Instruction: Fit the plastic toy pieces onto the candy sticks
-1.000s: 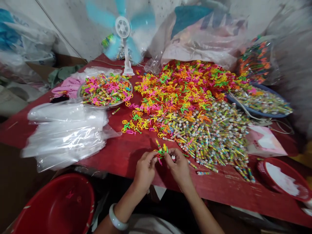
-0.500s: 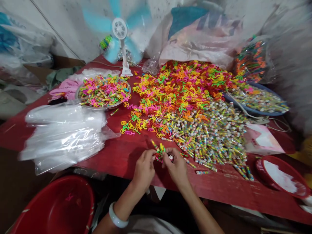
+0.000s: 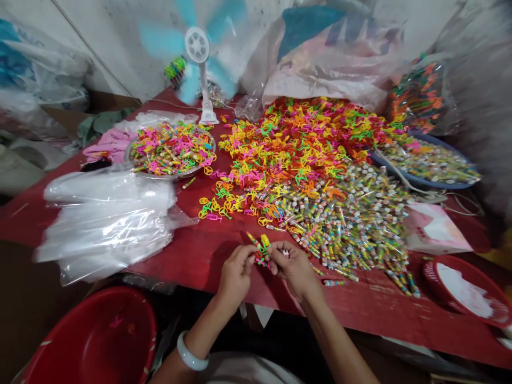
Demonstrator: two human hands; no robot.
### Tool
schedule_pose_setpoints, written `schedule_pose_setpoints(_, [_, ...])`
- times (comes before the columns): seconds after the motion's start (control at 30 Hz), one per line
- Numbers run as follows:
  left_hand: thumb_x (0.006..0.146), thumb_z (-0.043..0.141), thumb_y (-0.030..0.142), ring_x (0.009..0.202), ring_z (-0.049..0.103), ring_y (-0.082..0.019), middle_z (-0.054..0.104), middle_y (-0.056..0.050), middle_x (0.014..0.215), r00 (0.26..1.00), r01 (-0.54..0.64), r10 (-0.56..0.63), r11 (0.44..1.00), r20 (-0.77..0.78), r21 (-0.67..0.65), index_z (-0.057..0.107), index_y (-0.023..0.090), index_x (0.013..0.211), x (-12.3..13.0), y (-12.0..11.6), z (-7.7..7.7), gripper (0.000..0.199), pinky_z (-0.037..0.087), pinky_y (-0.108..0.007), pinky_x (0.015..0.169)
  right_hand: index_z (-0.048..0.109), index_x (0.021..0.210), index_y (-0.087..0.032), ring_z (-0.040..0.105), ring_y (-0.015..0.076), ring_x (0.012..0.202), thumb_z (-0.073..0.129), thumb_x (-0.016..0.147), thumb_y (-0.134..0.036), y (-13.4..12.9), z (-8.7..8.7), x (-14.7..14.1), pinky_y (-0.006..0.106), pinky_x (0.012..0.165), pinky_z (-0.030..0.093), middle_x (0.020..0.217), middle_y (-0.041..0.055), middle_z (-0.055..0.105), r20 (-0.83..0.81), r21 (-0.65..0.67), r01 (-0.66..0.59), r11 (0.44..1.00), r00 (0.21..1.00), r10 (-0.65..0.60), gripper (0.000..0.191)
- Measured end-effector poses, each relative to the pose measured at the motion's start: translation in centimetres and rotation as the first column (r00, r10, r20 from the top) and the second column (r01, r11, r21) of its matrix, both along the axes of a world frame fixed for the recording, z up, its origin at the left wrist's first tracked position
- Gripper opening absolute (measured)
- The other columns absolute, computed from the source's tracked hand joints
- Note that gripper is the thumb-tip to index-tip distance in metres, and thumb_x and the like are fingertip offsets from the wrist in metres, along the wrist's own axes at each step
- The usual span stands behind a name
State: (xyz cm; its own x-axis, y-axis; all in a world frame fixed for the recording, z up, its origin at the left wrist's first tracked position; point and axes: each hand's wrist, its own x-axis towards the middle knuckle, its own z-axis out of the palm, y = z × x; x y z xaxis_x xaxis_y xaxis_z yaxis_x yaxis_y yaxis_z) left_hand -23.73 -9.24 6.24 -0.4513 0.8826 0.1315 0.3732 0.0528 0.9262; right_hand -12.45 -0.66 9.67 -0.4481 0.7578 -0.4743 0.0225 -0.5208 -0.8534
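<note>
Together, the left hand (image 3: 237,274) and right hand (image 3: 294,266) pinch a small bundle of plastic toys and candy sticks (image 3: 261,249) over the red table (image 3: 208,250), at six o'clock of the candy heap (image 3: 352,224).

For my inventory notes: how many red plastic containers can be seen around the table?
2. A red basin is low at the left, below the table edge; a red basket holding white material sits on the table's right end. Others may be hidden.
</note>
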Motion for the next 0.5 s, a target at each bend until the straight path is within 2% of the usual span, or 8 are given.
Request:
schedule_pose_setpoints(0.13, [0.084, 0.049, 0.013, 0.084, 0.065, -0.016, 0.069, -0.004, 0.093, 0.999, -0.01, 0.011, 1.0, 0.052, -0.026, 0.064, 0.022, 0.098, 0.2, 0.2, 0.2, 0.023, 0.051, -0.028, 0.075, 0.058, 0.068, -0.016, 0.036, 0.0027, 0.037, 0.084, 0.046, -0.042, 1.1, 0.1, 0.5, 0.016, 0.036, 0.016, 0.054, -0.003, 0.058, -0.035, -0.143, -0.042, 0.989, 0.999, 0.037, 0.043])
schedule_pose_setpoints(0.23, [0.08, 0.051, 0.009, 0.086, 0.066, -0.017, 0.071, -0.004, 0.093, 0.999, -0.032, 0.034, 0.993, 0.016, -0.109, 0.066, 0.022, 0.095, 0.4, 0.6, 0.7, 0.025, 0.051, -0.029, 0.076, 0.06, 0.064, -0.014, 0.03, 0.0014, 0.035, 0.082, 0.05, -0.041, 1.9, -0.4, 0.7, 0.016, 0.034, 0.012, 0.049, -0.0046, 0.053, -0.047, -0.162, -0.13, 0.978, 0.991, 0.124, 0.038])
schedule_pose_setpoints(0.33, [0.078, 0.054, 0.008, 0.078, 0.065, -0.017, 0.072, -0.003, 0.086, 0.999, -0.049, 0.043, 0.968, -0.03, -0.246, 0.068, 0.022, 0.089, 0.7, 1.0, 1.4, 0.023, 0.049, -0.028, 0.071, 0.059, 0.058, -0.014, 0.026, 0.0009, 0.033, 0.079, 0.054, -0.041, 2.3, -1.3, 0.9, 0.016, 0.033, 0.011, 0.042, -0.0064, 0.046, -0.033, -0.165, -0.181, 0.969, 0.983, 0.178, 0.034])
schedule_pose_setpoints(0.5, [0.076, 0.058, 0.008, 0.072, 0.065, -0.017, 0.072, -0.003, 0.079, 1.0, -0.025, 0.021, 0.921, -0.015, -0.388, 0.07, 0.022, 0.083, 0.7, 1.4, 2.2, 0.02, 0.046, -0.027, 0.065, 0.06, 0.057, -0.014, 0.025, 0.0001, 0.032, 0.08, 0.05, -0.04, 2.3, -2.1, 1.2, 0.016, 0.032, 0.01, 0.044, -0.006, 0.049, -0.007, -0.184, -0.214, 0.959, 0.976, 0.216, 0.034])
